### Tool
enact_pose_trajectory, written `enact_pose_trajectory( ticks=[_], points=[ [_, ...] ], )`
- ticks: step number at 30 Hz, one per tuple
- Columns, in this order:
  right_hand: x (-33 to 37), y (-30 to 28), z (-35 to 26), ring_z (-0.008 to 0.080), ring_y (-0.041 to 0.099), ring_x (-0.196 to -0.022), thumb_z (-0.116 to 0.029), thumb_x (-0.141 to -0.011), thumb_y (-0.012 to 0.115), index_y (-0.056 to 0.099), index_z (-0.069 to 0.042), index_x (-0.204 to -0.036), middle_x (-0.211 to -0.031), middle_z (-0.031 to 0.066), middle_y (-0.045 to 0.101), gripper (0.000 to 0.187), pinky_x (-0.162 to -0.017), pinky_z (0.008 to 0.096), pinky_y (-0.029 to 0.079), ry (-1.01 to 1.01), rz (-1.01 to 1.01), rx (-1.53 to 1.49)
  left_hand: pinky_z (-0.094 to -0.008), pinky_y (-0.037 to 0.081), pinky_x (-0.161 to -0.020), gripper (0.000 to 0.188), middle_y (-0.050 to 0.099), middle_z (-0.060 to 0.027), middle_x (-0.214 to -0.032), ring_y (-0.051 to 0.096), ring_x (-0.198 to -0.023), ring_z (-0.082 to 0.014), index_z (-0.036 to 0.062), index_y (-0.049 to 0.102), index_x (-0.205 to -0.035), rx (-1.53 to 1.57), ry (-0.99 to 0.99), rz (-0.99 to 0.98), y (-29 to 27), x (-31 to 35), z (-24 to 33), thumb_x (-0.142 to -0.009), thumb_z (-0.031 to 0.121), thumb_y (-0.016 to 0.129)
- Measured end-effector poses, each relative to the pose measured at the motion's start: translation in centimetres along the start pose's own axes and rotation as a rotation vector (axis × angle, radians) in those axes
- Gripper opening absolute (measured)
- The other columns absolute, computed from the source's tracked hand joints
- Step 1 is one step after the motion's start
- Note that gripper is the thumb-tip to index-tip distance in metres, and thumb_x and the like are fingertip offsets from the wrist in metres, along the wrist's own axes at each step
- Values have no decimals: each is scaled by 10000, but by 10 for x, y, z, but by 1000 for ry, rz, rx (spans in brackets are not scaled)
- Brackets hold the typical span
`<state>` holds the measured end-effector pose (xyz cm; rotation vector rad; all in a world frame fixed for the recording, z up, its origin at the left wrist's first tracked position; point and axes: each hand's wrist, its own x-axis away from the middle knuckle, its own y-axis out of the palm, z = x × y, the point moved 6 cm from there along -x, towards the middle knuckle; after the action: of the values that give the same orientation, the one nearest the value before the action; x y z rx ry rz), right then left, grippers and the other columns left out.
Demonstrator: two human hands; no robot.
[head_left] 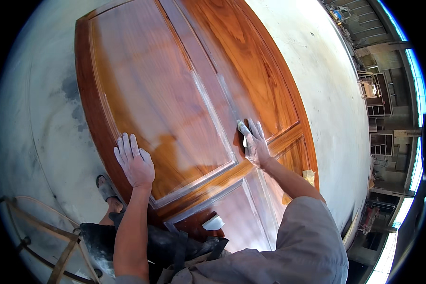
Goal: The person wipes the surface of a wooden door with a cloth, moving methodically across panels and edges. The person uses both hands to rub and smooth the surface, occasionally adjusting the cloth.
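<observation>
A glossy reddish-brown wooden door [217, 187] with raised panels lies beneath my hands, whitish dust over its panels and mouldings. My left hand [135, 163] rests flat on the left frame and panel edge, fingers stretched out, holding nothing. Dust whitens its fingers. Over the middle rail, my right hand [255, 144] presses a pale folded piece of sandpaper [244, 141] against the wood, most of it covered by the fingers. Another folded white piece [214, 222] lies on the lower panel near my body.
A yellowish folded piece [308, 177] sits at the door's right edge. A pale concrete floor [42, 118] surrounds the door. At the lower left stands a brown metal frame [64, 258]. Wooden racks [381, 94] and shelving line the far right.
</observation>
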<state>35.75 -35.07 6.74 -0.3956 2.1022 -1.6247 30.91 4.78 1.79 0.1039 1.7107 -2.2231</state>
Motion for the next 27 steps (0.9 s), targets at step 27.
enact_pose_trajectory(
  ticks=[27],
  points=[
    [99,-25,-18,435,438,-1460,-77,-899,650,458,-69,-1549,-1559,220,480,678,-1239,632,293,271,-180,-147,-532,255,-1282,557,437,-123,-1644,364,-1542,-320,89,501,-1534,7,22,65,1,3,-3,-987,138,593]
  ],
)
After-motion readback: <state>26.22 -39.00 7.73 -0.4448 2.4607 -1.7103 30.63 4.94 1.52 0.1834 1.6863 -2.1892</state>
